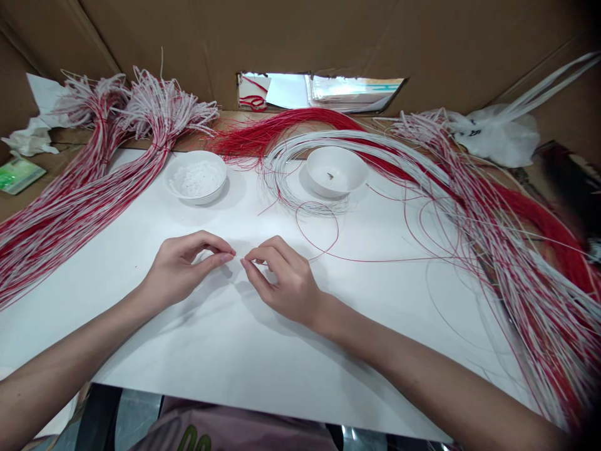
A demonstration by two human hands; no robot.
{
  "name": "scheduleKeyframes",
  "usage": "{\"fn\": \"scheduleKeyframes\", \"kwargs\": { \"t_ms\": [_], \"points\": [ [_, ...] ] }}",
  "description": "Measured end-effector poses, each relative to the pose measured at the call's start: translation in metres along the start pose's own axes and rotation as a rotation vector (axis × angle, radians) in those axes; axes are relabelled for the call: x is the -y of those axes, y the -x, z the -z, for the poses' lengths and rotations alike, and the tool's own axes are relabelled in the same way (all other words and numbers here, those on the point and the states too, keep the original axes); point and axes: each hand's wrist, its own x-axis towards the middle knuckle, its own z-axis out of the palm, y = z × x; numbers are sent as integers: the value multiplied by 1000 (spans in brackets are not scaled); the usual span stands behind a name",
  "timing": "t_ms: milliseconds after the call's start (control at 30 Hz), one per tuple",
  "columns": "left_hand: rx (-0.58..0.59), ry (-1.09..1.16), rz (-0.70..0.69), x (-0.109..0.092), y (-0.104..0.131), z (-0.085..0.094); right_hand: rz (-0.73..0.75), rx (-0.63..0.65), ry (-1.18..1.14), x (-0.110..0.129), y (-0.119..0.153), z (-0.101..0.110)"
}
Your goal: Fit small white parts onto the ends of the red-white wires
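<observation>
Over the white tabletop (188, 351), my left hand (181, 266) pinches a tiny white piece (238, 257) between thumb and forefinger. My right hand (288, 279) faces it almost tip to tip, its thumb and fingers closed on what looks like the end of a thin wire. From behind that hand a red wire (338, 233) curls into a loop and runs off to the right. The exact contact between piece and wire is too small to make out. A white bowl (197, 195) of small white pieces stands beyond my left hand.
Another white bowl (335, 188), with a small dark bit inside, sits on coiled white wires (282, 156). Bundles of red and white wires lie left (117, 166) and right (516, 275). Red strands (300, 119) cross the back. A cardboard wall (305, 37) with a slot encloses the table.
</observation>
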Motion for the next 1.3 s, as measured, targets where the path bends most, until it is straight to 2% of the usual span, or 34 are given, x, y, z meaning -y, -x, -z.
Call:
{"fn": "scheduleKeyframes", "kwargs": {
  "t_ms": [700,1300],
  "points": [
    [54,53,-70,-1,-3,2,28,-9,-13,1,-1,1],
    [105,39,-79,0,-1,1,73,18,12,0,0,0]
  ]
}}
